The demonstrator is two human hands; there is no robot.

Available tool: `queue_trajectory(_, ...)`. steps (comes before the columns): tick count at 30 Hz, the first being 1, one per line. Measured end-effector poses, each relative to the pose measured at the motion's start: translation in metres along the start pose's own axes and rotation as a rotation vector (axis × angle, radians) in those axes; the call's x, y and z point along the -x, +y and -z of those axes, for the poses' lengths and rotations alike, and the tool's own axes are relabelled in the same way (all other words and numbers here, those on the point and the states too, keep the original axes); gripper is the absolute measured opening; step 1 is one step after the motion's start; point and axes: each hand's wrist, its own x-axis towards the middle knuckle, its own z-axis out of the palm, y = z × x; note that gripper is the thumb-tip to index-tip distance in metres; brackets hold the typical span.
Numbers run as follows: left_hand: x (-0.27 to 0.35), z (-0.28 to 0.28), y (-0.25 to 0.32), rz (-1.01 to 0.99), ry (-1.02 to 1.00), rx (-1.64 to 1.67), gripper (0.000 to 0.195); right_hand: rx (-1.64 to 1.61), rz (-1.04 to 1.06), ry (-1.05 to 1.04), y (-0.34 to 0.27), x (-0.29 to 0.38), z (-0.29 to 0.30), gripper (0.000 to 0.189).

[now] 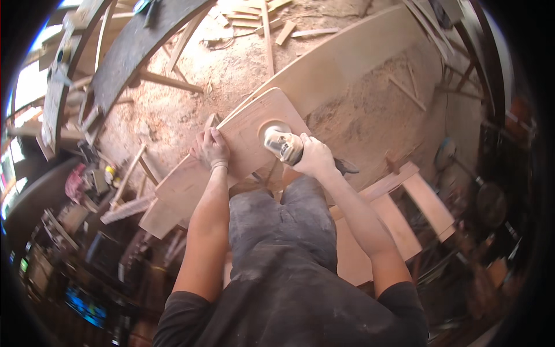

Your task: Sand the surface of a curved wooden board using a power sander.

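A rounded-corner wooden board lies in front of me, over longer boards. My right hand grips the body of a dusty handheld power sander, its round disc against the board's face near the right edge. My left hand rests at the board's left edge, fingers over it; the thumb's grip is partly hidden, so I cannot tell how firmly it holds. A long wooden panel runs from beneath the board towards the upper right. Another board extends to the lower left, past my left forearm.
Sawdust covers the ground, with wood offcuts at the top. A dark curved tabletop on wooden legs stands upper left. Cut panels lie beside my right forearm. A small wooden frame stands at the left, near clutter.
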Motion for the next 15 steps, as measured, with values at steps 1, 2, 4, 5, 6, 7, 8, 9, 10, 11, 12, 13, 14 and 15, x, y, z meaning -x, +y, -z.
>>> queue_trajectory(1, 0.001, -0.002, -0.003, -0.023, -0.001, -0.009, 0.032, -0.035, 0.006, 0.018, -0.008, -0.007, 0.006, 0.065)
queue_trajectory(2, 0.002, -0.003, -0.007, -0.044, -0.001, -0.022, 0.03, -0.072, 0.015, 0.031, -0.017, -0.014, 0.014, 0.064)
queue_trajectory(4, 0.002, 0.0, 0.001, 0.004, 0.01, 0.009, 0.028, -0.029, -0.035, 0.042, -0.028, -0.033, 0.041, 0.061)
queue_trajectory(5, 0.002, 0.003, 0.001, -0.001, 0.024, 0.033, 0.027, -0.037, -0.01, 0.048, -0.029, -0.043, 0.052, 0.06)
queue_trajectory(6, 0.002, 0.005, 0.005, -0.009, 0.038, 0.063, 0.027, -0.043, 0.01, 0.058, -0.025, -0.052, 0.065, 0.059)
queue_trajectory(7, 0.002, 0.009, 0.007, 0.006, 0.021, 0.071, 0.026, -0.007, 0.01, 0.012, -0.021, -0.057, 0.076, 0.061)
queue_trajectory(8, 0.002, 0.01, 0.007, 0.05, 0.034, 0.073, 0.026, 0.028, 0.012, -0.028, -0.018, -0.061, 0.084, 0.063)
queue_trajectory(9, 0.001, 0.008, 0.008, 0.018, 0.049, 0.051, 0.027, 0.033, 0.052, -0.039, -0.016, -0.062, 0.091, 0.063)
queue_trajectory(10, 0.002, 0.009, 0.009, -0.016, 0.065, 0.028, 0.027, 0.066, 0.073, -0.047, -0.011, -0.06, 0.09, 0.063)
queue_trajectory(11, 0.001, 0.009, 0.015, -0.017, 0.071, 0.089, 0.028, 0.131, 0.155, -0.06, -0.002, -0.058, 0.089, 0.06)
queue_trajectory(12, 0.004, 0.009, 0.016, 0.011, 0.087, 0.098, 0.028, 0.191, 0.234, -0.08, 0.002, -0.053, 0.086, 0.056)
queue_trajectory(13, 0.006, 0.009, 0.018, 0.0, 0.089, 0.076, 0.029, 0.225, 0.21, -0.117, 0.003, -0.049, 0.077, 0.055)
queue_trajectory(14, 0.005, 0.009, 0.018, -0.013, 0.096, 0.051, 0.029, 0.256, 0.268, -0.122, -0.003, -0.046, 0.072, 0.055)
queue_trajectory(15, 0.005, 0.005, 0.015, 0.01, 0.12, 0.059, 0.029, 0.215, 0.258, -0.109, -0.008, -0.047, 0.072, 0.055)
